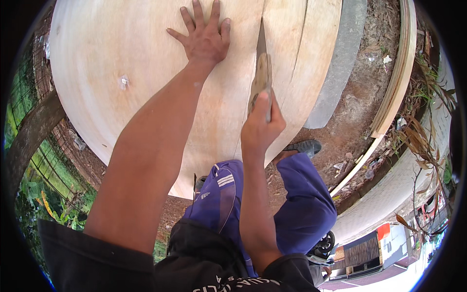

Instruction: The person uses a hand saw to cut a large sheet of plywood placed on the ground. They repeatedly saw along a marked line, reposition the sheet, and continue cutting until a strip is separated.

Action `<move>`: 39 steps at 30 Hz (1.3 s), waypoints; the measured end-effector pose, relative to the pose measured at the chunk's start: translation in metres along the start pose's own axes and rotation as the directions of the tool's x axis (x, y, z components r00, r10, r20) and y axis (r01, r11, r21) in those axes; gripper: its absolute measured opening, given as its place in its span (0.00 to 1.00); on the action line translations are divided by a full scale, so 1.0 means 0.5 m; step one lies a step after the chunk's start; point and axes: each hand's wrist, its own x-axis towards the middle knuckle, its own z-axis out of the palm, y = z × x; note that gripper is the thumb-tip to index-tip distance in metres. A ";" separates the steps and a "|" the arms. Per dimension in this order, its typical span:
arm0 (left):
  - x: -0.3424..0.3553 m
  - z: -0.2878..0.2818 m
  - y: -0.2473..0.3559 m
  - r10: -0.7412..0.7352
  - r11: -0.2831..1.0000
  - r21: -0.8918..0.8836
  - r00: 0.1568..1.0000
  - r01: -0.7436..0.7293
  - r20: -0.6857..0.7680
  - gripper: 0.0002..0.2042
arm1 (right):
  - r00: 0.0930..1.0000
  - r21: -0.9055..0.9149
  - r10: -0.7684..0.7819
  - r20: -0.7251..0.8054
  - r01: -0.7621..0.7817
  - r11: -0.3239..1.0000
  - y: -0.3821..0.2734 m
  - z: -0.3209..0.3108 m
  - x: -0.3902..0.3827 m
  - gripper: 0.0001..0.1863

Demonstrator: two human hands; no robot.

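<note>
Gripping a wooden-handled handsaw (262,65) tightly in the right hand (262,121), right of the middle of the plywood sheet (146,53), along a thin dark line (263,9); resting the left hand (206,43) (splayed wide, palm down) near the sheet's middle.

A black shirt (204,243) is showing, its sleeves (104,250) being short and loose, with white lettering (228,282) running across the front. Purple-blue trousers (306,194) are hanging loosely, three short white stripes (225,181) and a thin pale line marking the left leg. A dark grey right shoe (308,147) is showing, its material being hard to tell. The left hand (206,45) and right hand (261,127) are showing bare
</note>
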 end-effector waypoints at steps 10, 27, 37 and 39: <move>-0.015 -0.001 -0.006 -0.014 1.000 0.011 1.000 0.014 0.014 0.31 | 1.000 -0.025 0.005 -0.012 -0.005 1.000 0.047 -0.162 -0.305 0.26; -0.003 -0.037 0.017 -0.067 0.996 -0.053 0.993 0.072 0.097 0.31 | 0.997 -0.086 -0.013 -0.071 0.007 0.996 0.046 -0.068 -0.141 0.24; -0.012 -0.040 0.014 -0.070 0.997 -0.030 0.994 0.073 0.087 0.32 | 1.000 -0.099 0.002 -0.002 -0.003 0.995 0.023 -0.197 -0.362 0.25; -0.009 -0.040 0.015 -0.069 0.997 -0.015 0.994 0.071 0.087 0.32 | 0.995 0.015 0.101 -0.019 -0.101 0.995 0.033 -0.162 -0.284 0.25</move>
